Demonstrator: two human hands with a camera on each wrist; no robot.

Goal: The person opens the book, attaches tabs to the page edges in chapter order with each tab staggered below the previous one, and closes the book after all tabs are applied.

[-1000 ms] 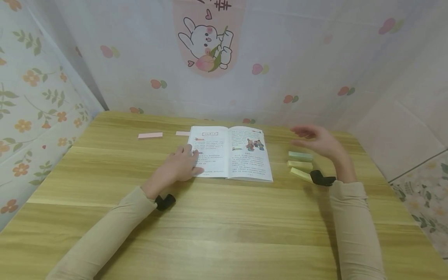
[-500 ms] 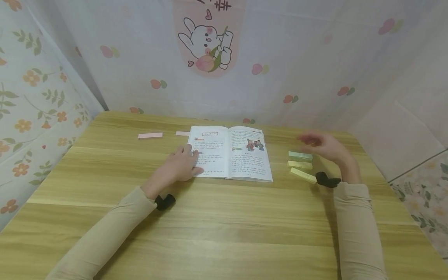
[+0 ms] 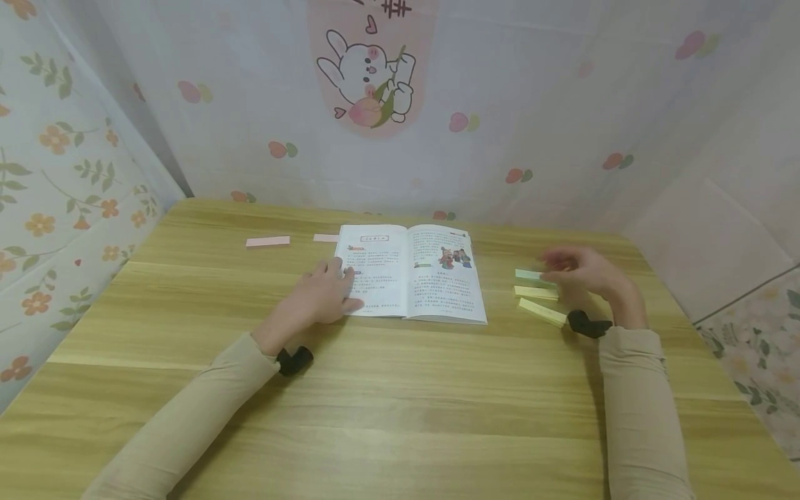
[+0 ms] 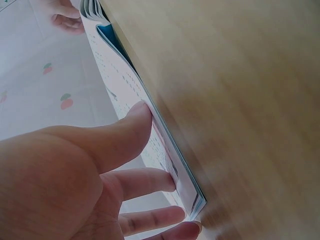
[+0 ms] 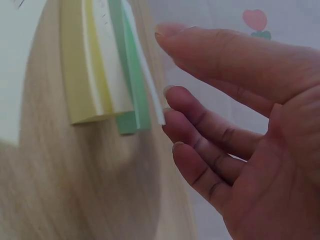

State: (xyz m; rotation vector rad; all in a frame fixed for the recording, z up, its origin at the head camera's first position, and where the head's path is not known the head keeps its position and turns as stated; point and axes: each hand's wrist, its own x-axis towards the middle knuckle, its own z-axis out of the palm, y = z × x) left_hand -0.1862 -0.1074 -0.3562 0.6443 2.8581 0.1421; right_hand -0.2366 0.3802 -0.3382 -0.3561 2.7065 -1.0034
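Observation:
An open book (image 3: pixel 440 285) with printed text and a small colour picture lies on the table. My left hand (image 3: pixel 320 293) rests on its left page, fingers extended; in the left wrist view the thumb (image 4: pixel 127 127) presses near the page edge. To the right of the book lie a green sticky-note pad (image 3: pixel 528 275) and two yellow sticky-note pads, one straight (image 3: pixel 535 294) and one slanted (image 3: pixel 542 312). My right hand (image 3: pixel 587 272) hovers at the green pad's right end. In the right wrist view its relaxed fingers (image 5: pixel 200 165) are parted from the thumb, holding nothing.
Two pink paper strips lie at the back left, one alone (image 3: pixel 268 242) and one (image 3: pixel 326 238) beside the book's left edge. A printed curtain (image 3: pixel 500 90) hangs behind the wooden table (image 3: pixel 387 410). Each wrist carries a black device (image 3: pixel 296 360).
My right hand has moved right and down toward the green sticky-note pad, its fingers drawing in a little. The left hand stays in place on the book.

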